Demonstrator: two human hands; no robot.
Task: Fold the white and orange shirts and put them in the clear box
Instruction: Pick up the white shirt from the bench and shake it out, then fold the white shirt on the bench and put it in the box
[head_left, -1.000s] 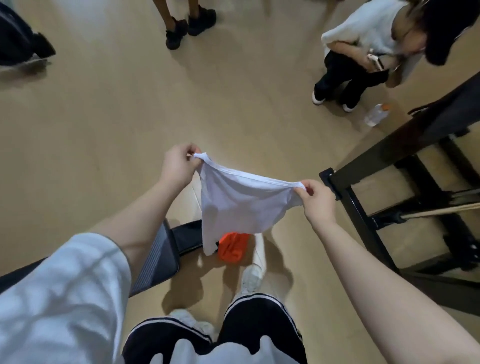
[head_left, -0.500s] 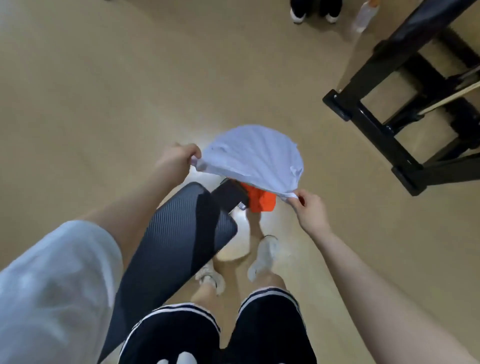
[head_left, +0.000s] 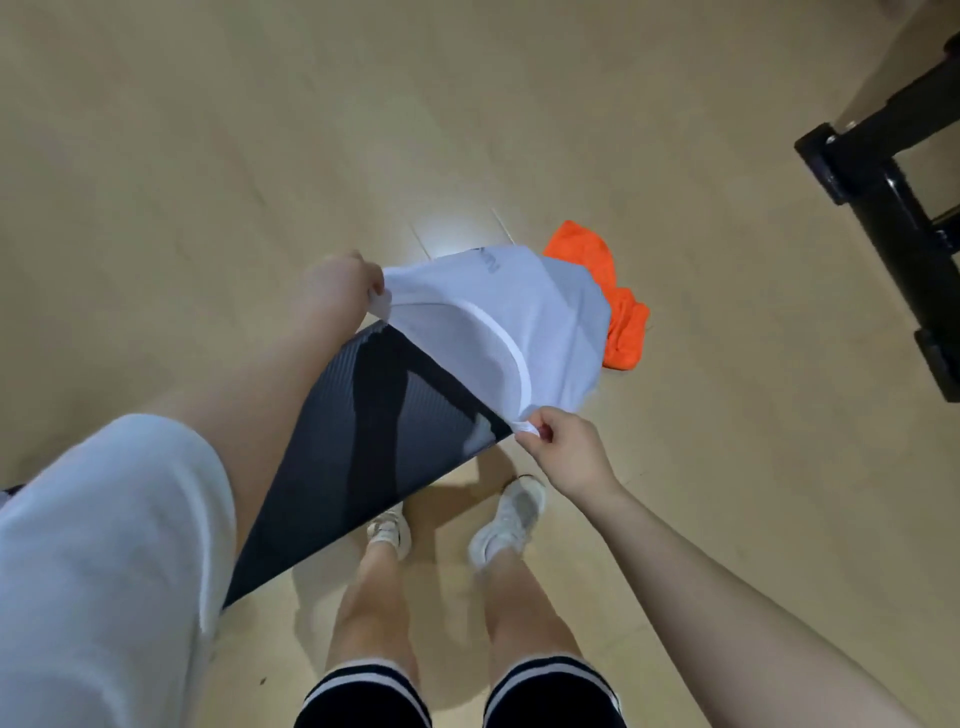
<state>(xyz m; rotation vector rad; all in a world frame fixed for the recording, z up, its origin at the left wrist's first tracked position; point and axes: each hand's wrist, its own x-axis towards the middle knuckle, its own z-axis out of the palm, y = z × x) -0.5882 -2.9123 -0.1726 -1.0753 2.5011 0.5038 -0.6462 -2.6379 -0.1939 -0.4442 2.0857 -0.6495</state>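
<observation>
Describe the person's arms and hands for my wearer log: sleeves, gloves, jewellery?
Both hands, left hand and right hand, are bare, without gloves; no rings or watch visible. The left arm wears a loose short white fabric sleeve; the right forearm is uncovered.

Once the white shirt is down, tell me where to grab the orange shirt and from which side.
Probably grip the orange shirt at its near lobe, coming from above on the right hand's side. It lies crumpled on the floor, its left edge hidden behind the white shirt, so no collar or hem shows.

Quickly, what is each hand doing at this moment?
Left hand: closed, pinching the white shirt at one edge.
Right hand: closed, pinching the white shirt at another edge.
</observation>
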